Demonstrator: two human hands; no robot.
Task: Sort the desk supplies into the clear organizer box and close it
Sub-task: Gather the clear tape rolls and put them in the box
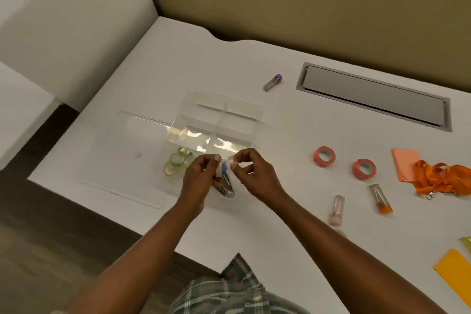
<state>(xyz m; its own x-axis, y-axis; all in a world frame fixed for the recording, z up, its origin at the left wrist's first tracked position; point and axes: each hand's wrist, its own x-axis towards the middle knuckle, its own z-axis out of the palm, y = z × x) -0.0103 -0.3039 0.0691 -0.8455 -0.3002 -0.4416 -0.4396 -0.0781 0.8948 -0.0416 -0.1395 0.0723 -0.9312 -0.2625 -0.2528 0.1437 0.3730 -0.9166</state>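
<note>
Box (224,120): clear glossy plastic w/ glare. Desk (293,155): smooth matt white. Held tube (232,160): clear plastic. Left tape rolls (175,164): glossy, see-thru. Right lanyard (443,176): orange woven cloth. Far-right hatch (369,98): matt grey. Near shirt (229,290): plaid cloth.

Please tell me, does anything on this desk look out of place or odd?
The purple-capped tube lies alone beyond the clear organizer box, far from the orange-capped tube and the pink-capped tube, which lie to the right of the box. Nothing looks spilled or damaged.
</note>
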